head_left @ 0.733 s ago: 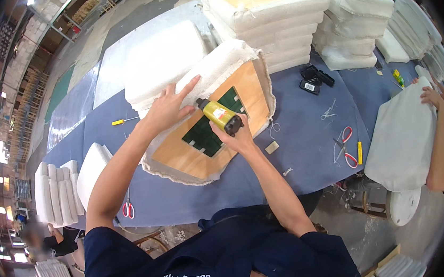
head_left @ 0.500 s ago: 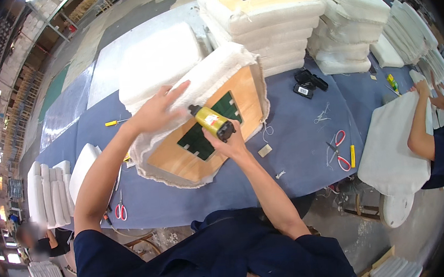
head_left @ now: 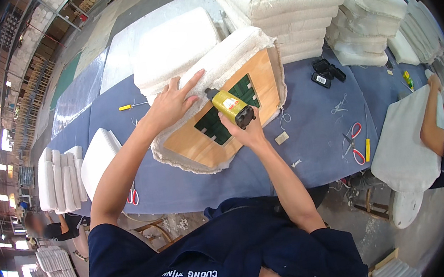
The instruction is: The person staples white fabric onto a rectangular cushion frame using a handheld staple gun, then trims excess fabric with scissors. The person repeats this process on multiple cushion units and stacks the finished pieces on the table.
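Observation:
A white upholstered seat cushion [head_left: 240, 46] leans tilted against another one on the table, its plywood base facing me. Green webbing [head_left: 210, 126] shows through the opening in that base. My right hand [head_left: 249, 131] grips a yellow-green staple gun [head_left: 229, 103], whose nose points at the fabric edge near the upper rim of the wood; contact there cannot be made out. My left hand [head_left: 173, 103] lies on the folded white fabric, fingers spread and index finger stretched toward the staple gun's nose.
Tall stacks of white cushions [head_left: 286, 31] stand behind. On the blue-covered table [head_left: 315, 108] lie red-handled scissors [head_left: 358, 144], a yellow-handled tool [head_left: 368, 150], black boxes [head_left: 327, 69] and a yellow screwdriver [head_left: 125, 107]. Another person's arm [head_left: 431, 121] handles a white cushion at right.
The view has shifted, so the table's things appear farther right and slightly higher. My left hand, blurred before, now lies on the fabric with its fingers more bent. The staple gun remains in my right hand.

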`<state>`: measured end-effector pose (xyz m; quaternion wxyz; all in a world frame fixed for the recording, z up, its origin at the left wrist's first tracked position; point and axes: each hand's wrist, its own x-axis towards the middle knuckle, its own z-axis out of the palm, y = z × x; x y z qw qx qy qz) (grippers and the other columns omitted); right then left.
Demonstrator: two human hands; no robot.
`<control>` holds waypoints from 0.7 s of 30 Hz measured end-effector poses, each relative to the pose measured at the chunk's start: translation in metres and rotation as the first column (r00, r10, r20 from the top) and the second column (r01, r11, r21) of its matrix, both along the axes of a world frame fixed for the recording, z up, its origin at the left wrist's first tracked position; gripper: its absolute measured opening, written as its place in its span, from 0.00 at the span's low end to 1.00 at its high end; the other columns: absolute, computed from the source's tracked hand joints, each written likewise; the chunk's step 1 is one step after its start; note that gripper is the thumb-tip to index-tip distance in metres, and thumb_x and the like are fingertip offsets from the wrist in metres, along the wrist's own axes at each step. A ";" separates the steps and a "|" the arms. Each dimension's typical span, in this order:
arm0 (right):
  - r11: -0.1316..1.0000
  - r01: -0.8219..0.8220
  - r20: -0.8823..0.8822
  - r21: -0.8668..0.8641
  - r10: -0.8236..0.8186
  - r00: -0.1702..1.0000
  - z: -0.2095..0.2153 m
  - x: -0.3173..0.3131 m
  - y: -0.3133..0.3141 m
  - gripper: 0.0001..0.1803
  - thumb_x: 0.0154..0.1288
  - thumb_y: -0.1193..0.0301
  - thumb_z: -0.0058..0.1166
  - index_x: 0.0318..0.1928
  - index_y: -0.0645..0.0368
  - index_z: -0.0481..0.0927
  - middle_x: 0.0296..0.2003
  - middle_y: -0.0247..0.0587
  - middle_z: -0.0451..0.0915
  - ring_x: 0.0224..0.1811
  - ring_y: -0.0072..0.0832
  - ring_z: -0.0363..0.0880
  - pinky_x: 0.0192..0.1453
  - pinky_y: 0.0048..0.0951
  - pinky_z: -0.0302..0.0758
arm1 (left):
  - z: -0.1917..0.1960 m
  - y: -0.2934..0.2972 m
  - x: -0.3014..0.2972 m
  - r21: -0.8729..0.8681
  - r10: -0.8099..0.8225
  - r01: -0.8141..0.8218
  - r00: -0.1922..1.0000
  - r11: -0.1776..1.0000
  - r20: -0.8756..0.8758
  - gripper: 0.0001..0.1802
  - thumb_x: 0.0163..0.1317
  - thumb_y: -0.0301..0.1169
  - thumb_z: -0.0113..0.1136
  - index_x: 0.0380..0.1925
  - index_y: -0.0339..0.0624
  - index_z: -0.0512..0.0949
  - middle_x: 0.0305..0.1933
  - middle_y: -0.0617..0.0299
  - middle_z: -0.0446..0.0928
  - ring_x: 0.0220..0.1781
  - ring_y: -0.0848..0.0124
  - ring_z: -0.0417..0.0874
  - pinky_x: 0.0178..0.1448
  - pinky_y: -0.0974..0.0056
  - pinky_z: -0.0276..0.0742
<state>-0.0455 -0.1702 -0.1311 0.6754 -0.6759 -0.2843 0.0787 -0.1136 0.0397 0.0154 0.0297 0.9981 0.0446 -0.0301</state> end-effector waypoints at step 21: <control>1.000 0.023 0.114 -0.018 -0.021 0.993 -0.024 -0.002 0.015 0.16 0.63 0.63 0.73 0.42 0.63 0.89 0.34 0.46 0.90 0.38 0.41 0.87 0.49 0.40 0.79 | -0.005 0.012 -0.030 -0.172 0.158 -0.166 0.986 0.971 -0.059 0.33 0.88 0.46 0.42 0.89 0.71 0.50 0.78 0.32 0.65 0.78 0.34 0.72 0.81 0.44 0.69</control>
